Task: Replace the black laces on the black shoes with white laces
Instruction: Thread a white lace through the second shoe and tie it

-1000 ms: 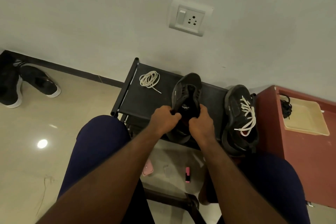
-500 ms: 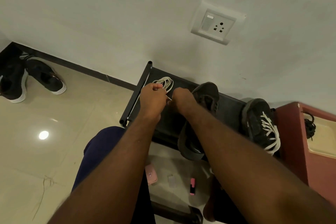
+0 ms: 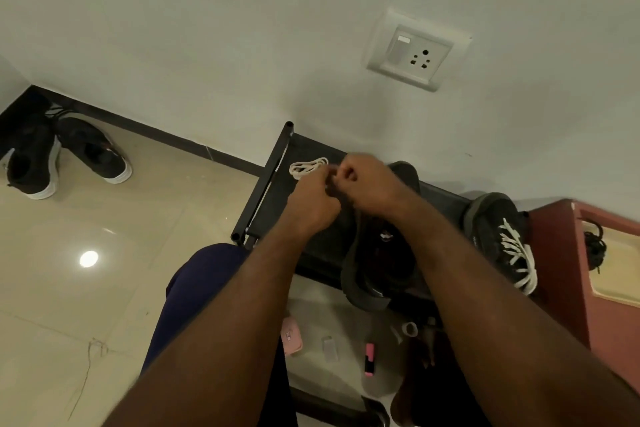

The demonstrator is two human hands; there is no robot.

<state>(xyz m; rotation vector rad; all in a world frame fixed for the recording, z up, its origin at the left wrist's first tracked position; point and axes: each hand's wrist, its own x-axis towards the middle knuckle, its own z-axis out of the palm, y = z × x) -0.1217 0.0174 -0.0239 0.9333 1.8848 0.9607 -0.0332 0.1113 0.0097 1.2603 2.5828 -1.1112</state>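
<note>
A coiled white lace point(image 3: 306, 166) lies at the far left end of a black rack shelf point(image 3: 277, 204). My left hand point(image 3: 311, 204) and my right hand point(image 3: 363, 184) are both pinched on it, side by side. A black shoe without laces point(image 3: 377, 263) rests on the shelf under my right forearm. To its right stands a second black shoe point(image 3: 502, 239) threaded with white laces. A bundle of black laces point(image 3: 594, 246) sits in a beige tray point(image 3: 616, 291) at the right edge.
The tray rests on a red stool point(image 3: 554, 253). Two black sneakers with white soles point(image 3: 62, 156) stand on the tiled floor at the far left. A pink marker point(image 3: 369, 359) and small pink and grey items lie on a lower shelf. A wall socket point(image 3: 415, 52) is above.
My hands left the unlaced shoe, reached to the coiled white lace and took hold of it. The view has swung left.
</note>
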